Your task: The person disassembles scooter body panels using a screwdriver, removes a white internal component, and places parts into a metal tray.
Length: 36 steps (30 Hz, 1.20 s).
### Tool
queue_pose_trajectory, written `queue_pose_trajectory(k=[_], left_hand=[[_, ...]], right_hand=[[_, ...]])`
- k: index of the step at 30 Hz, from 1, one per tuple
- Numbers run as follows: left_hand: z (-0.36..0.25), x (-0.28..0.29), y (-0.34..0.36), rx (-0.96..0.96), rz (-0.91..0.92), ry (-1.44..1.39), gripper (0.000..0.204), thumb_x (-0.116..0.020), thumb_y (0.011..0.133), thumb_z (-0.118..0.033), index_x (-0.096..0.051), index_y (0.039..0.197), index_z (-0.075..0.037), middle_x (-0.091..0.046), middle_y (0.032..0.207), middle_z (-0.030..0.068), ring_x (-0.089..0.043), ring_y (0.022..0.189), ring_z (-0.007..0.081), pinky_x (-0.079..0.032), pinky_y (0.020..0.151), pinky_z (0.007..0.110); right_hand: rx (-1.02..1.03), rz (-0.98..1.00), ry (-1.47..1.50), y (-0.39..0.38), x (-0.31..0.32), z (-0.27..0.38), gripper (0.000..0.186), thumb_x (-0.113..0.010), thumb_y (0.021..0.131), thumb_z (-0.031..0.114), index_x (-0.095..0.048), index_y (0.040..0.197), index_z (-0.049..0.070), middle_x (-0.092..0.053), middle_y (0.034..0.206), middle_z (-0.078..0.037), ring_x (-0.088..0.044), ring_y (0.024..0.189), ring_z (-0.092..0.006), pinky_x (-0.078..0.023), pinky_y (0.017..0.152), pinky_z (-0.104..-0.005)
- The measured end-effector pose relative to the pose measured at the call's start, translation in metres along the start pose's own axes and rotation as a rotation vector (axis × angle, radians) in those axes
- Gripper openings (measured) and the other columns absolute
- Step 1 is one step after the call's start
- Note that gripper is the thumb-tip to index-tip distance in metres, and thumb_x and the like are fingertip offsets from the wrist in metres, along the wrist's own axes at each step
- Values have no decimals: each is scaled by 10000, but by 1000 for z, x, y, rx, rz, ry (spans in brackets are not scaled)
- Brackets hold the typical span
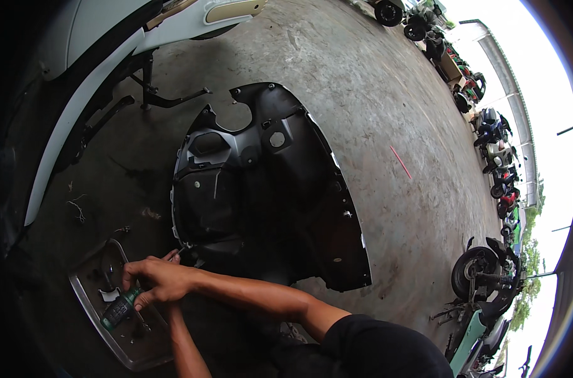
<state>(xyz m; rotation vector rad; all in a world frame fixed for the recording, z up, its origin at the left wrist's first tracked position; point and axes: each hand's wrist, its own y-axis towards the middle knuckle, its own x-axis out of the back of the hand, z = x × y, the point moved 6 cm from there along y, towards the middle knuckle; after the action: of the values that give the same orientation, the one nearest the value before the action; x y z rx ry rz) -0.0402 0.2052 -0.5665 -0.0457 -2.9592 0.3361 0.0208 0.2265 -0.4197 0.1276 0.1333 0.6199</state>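
My right hand (164,280) reaches across to the left with thumb and fingers closed round a green-and-black tool handle (119,309). That handle is over the tray (85,296); the tool's working end does not show. My left forearm passes under my right wrist. Only a few fingertips of my left hand (172,256) show beyond it, beside the lower left edge of a large black plastic scooter panel (274,189). The rest of that hand is hidden, and I cannot make out what it holds. The panel lies on the floor with its ribbed, hollow side up.
Small metal parts and a tool (141,322) lie in the tray. At upper left stands a white scooter body (104,38) with its stand (167,99) on the concrete. A red stick (400,162) lies on the floor. Parked motorcycles (488,132) line the right side.
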Motion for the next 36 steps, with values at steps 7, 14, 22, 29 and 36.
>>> queue_pose_trajectory(k=[7, 14, 22, 29, 36], left_hand=[[2, -2, 1, 14, -22, -34, 313, -687, 962, -181, -630, 1224, -20, -691, 1100, 66, -638, 1015, 145, -492, 933, 282], [8, -20, 1, 35, -54, -119, 318, -686, 963, -180, -623, 1231, -21, -688, 1107, 68, -638, 1020, 146, -492, 934, 282], [14, -27, -3, 64, -75, -142, 324, -684, 964, -179, -615, 1239, -22, -685, 1116, 69, -637, 1025, 147, -492, 936, 282], [19, -29, -4, 90, -72, -169, 329, -683, 965, -178, -609, 1245, -22, -682, 1123, 70, -637, 1029, 148, -492, 937, 282], [21, -28, -6, 106, -81, -175, 335, -681, 966, -177, -602, 1252, -23, -679, 1130, 72, -637, 1033, 148, -492, 938, 282]], right_hand=[[-42, -9, -35, 1, 2, -3, 589, -868, 720, 308, -530, 1119, 37, -672, 876, -123, -651, 887, -320, -458, 786, -434], [49, -33, -4, -3, 10, 2, 528, -764, 832, 407, -619, 1131, -3, -692, 936, -160, -670, 958, -336, -479, 853, -446], [37, 13, -12, 0, 12, 11, 514, -682, 904, 435, -659, 1153, -14, -708, 995, -177, -680, 963, -340, -491, 846, -444], [-72, 47, 48, 5, 9, -8, 466, -780, 830, 326, -640, 1131, -1, -695, 923, -164, -671, 905, -317, -488, 795, -426], [-27, 8, 13, 3, 11, 8, 452, -674, 916, 423, -683, 1039, -13, -681, 784, -150, -675, 785, -326, -491, 734, -448]])
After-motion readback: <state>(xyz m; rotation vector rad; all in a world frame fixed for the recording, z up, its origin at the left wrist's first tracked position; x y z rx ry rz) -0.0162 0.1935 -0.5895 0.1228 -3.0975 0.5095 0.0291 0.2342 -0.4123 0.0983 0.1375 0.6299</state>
